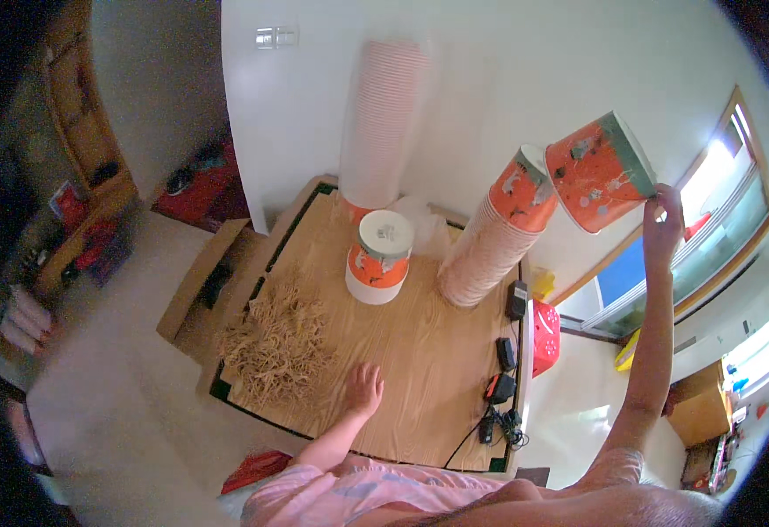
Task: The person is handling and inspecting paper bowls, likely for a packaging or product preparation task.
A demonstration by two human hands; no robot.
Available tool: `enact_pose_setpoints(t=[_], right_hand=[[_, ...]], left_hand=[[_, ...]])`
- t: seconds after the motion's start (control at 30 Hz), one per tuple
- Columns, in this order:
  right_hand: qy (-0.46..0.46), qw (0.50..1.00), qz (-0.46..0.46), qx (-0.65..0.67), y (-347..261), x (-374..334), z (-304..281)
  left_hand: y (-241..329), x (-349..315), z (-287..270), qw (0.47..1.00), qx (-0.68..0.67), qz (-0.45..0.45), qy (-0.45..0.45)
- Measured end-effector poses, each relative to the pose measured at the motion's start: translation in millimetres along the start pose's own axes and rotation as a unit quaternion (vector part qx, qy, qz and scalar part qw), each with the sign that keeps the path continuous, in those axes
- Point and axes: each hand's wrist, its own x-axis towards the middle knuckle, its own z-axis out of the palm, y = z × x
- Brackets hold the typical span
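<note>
Nearest the person, at the front of the wooden table (420, 369), the left hand (363, 389) lies palm down on the bare wood, fingers loosely spread, holding nothing. Just beside it, to its left, sits a heap of pale dry noodles (275, 342), not touching the hand. Along the table's right edge lie black chargers with cables (500, 386), and a red perforated basket (545, 335) stands on the floor just off that edge.

Further back, mid-table, stands a short stack of orange paper bowls with a white lid (379, 256). To its right a long stack of orange bowls (494, 233) leans, tilted away from upright. Behind, against the white wall, rises a tall column of pale stacked cups (383, 123).

Farthest out, the right arm is fully extended upward. The right hand (663, 220) pinches the rim of a single orange paper bowl (597, 171) between fingers and thumb. That bowl is held in the air, tipped on its side, just beside the top of the leaning stack and apart from the table.
</note>
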Motion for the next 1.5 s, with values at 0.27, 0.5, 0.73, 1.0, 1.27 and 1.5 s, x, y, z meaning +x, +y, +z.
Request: enact_pose_setpoints(t=[0.27, 0.5, 0.73, 1.0, 1.27, 1.5], right_hand=[[-0.015, 1.000, -0.022, 0.003, 17.6, 24.8, 60.5], [-0.021, 0.999, -0.035, 0.031, 56.7, 22.1, 105.7], [-0.047, 0.996, -0.051, 0.056, 63.6, 3.1, 131.7], [-0.063, 0.994, -0.041, 0.081, 55.6, -20.6, 152.2], [-0.071, 0.993, -0.046, 0.081, 62.0, -36.1, 159.5], [-0.092, 0.991, -0.048, 0.089, 60.6, -44.8, 166.9]], left_hand=[[-21.2, -21.6, 35.8, 0.999, -0.038, -0.005, -0.019], [-15.2, -14.7, 23.0, 0.999, -0.007, 0.002, -0.041], [-6.7, -4.9, 6.5, 0.997, 0.037, 0.000, -0.071], [-1.3, 0.8, 2.7, 0.995, 0.070, -0.010, -0.075], [-0.7, 0.8, 5.0, 0.996, 0.053, -0.009, -0.078], [-0.7, 1.5, 2.8, 0.994, 0.054, -0.015, -0.098]])
